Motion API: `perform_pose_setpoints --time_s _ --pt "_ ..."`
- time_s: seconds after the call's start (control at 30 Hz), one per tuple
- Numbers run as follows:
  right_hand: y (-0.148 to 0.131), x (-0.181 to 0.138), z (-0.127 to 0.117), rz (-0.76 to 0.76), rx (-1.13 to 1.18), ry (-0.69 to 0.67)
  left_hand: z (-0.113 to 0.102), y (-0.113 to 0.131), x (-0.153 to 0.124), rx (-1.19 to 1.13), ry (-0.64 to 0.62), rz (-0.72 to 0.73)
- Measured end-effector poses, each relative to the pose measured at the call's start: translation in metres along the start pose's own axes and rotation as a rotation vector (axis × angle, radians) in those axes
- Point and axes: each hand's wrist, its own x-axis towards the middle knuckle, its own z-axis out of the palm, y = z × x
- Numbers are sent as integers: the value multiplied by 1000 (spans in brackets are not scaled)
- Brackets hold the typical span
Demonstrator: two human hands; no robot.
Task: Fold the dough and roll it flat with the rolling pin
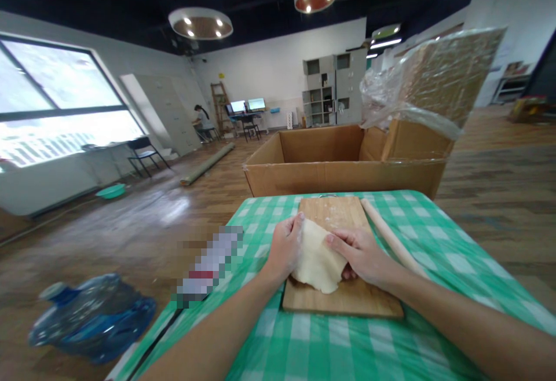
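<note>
Pale, soft dough sits between our two hands on a wooden cutting board. Our left hand curls over the dough's left edge, fingers closed on it, while our right hand lies on the right side with fingers half bent and tips tucked under the fold. The dough looks flattened into a thick sheet and partly folded over itself, so we judge the working of it to be under way, not finished: it is uneven, one corner hangs toward us, and traces of flour dust the far end of the board. A wooden rolling pin rests just beside the board on the right, untouched, on the green and white checked tablecloth. To the left a blurred-out object lies at the cloth's edge; nothing on it can be read. On the floor lies a blue water jug. Beyond the table stands an open cardboard box with plastic wrap. We see no readable brand or writing anywhere.
</note>
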Motion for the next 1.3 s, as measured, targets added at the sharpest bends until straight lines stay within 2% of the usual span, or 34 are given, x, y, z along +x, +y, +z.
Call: perform_pose_setpoints --time_s 0.17,0.33,0.4,0.53,0.6,0.9,1.17,1.3 --pt "-5 -2 -3 -30 -118 -84 -4 -2 4 -57 34 -24" --pt "-4 -2 -6 -214 -349 2 -6 -7 7 -76 12 -60" --pt "-4 -2 -6 -208 -327 1 -5 -7 7 -85 26 -50" --pt "-5 -3 -4 -43 -143 -48 -4 -4 5 -150 41 -56" --pt "-7 -3 -3 -14 -96 -49 -5 -4 5 -181 54 -70" --pt "-6 -4 -4 -74 -191 -48 -7 -5 8 -164 89 -103" --pt "-4 -3 -4 -57 -27 -152 -7 0 7 -260 99 -142" --pt "-5 -5 -6 -46 -70 -140 -7 3 8 -269 90 -158"
